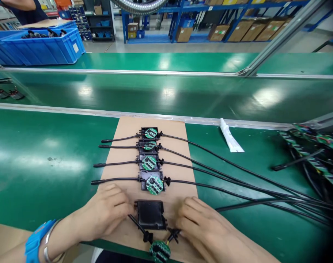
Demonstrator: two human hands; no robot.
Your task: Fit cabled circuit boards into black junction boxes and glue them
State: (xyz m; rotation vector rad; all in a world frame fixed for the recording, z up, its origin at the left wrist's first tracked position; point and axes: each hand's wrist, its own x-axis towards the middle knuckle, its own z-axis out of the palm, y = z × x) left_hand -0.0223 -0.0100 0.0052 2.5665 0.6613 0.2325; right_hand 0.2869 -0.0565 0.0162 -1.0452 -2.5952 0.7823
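Observation:
My left hand (114, 209) is closed on a black cable (137, 223) that runs to a round green circuit board (160, 251) near the bottom edge. On the other side, my right hand (196, 221) pinches the cable leaving that board, close to a black grommet (174, 235). Between my hands lies an open black plastic case (150, 214), with nothing in it. Farther up the cardboard sheet (177, 128), several similar cases form a column. Each bears a round green board (154, 185), with cables out both sides.
Long black cables (223, 160) trail right towards a heap of circuit boards and wires (317, 157). A white tube (230, 136) lies at the back right. Blue bins (45, 47) stand at the far left, near a person (29, 11). Metal rails (155, 115) cross behind.

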